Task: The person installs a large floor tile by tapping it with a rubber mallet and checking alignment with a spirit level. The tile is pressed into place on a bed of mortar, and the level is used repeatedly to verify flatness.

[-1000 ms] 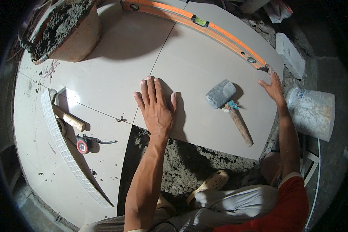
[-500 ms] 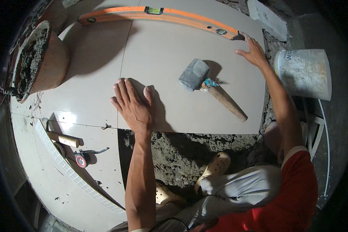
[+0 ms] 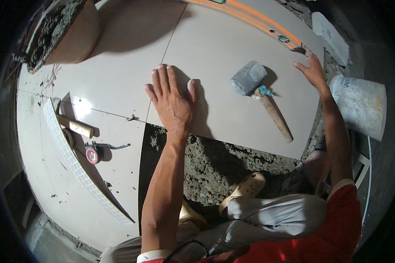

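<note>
My left hand point(image 3: 173, 103) lies flat, fingers spread, on a large pale floor tile point(image 3: 206, 48), close to its left seam and near edge. At the tile's right edge, my right hand point(image 3: 315, 72) is open, thumb apart, its fingertips at the near end of an orange spirit level point(image 3: 259, 21). The level's far end runs out of the picture. Whether the fingertips press on the level or only rest beside it, I cannot tell. Between my hands, a mallet with a grey head point(image 3: 250, 79) and wooden handle lies on the tile.
Rough grey mortar point(image 3: 215, 164) fills the gap below the tile, where my clogs stand. A bucket of mortar point(image 3: 77, 37) is far left, a white bucket point(image 3: 360, 105) right. A tape measure point(image 3: 92, 154), a wooden-handled tool point(image 3: 77, 127) and a gridded white strip point(image 3: 74, 164) lie left.
The whole view has shifted and turned, so the tile, mallet and level sit farther right. Both hands keep about the same places on the tile and beside the level's end.
</note>
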A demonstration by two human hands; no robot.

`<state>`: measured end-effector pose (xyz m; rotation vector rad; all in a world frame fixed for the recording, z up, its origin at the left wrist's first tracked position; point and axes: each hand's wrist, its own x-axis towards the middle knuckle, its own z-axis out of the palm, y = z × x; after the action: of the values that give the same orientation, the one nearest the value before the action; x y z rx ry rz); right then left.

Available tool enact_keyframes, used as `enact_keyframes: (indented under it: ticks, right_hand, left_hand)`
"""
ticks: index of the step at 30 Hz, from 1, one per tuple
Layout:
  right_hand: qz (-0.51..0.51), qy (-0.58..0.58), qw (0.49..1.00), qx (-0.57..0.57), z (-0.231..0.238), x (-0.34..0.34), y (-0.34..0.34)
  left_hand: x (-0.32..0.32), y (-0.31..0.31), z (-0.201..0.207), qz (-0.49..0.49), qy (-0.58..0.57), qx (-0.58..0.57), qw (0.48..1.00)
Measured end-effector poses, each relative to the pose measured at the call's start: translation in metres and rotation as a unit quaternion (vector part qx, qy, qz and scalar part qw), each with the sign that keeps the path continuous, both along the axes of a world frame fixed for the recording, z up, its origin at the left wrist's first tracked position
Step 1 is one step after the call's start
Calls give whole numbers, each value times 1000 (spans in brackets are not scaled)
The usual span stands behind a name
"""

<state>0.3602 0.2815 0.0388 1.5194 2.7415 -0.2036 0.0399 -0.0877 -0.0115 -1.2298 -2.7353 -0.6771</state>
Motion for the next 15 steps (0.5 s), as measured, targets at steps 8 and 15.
enact_keyframes:
  ticks: [8, 15]
  right_hand:
    - [-14, 22, 999, -25, 3, -2, 1]
    - [6, -11, 1000, -14, -5, 12, 21]
  left_hand:
    - [1, -1, 0, 5, -53, 4, 999]
    - [-2, -3, 6, -2, -127, 42, 991]
